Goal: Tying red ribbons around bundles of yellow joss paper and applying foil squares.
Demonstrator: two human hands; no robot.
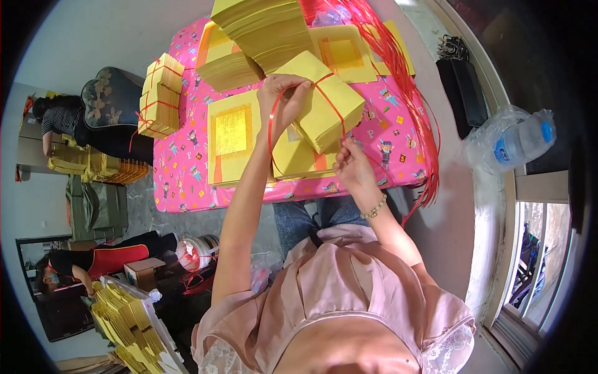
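A thick stack of yellow paper [339, 103] sits tilted over other yellow sheets on the table, with red plastic ribbon [332, 105] running across its top and down its near side. My left hand [285, 93] is closed at the stack's upper left, thumb and fingers pinching the ribbon, part of which loops down beside my wrist. At the stack's lower right corner, my right hand [356, 167] pinches another part of the ribbon. Beneath lie yellow sheets [258, 103], one bearing a gold foil square [231, 131] with an orange border.
Tall yellow paper stacks [265, 31] stand at the back of the pink patterned table [180, 181]. Tied bundles [159, 103] sit at its left, loose red ribbons [405, 81] along its right. A plastic-wrapped bottle [523, 140] is far right. Two people [118, 258] work at left among paper piles.
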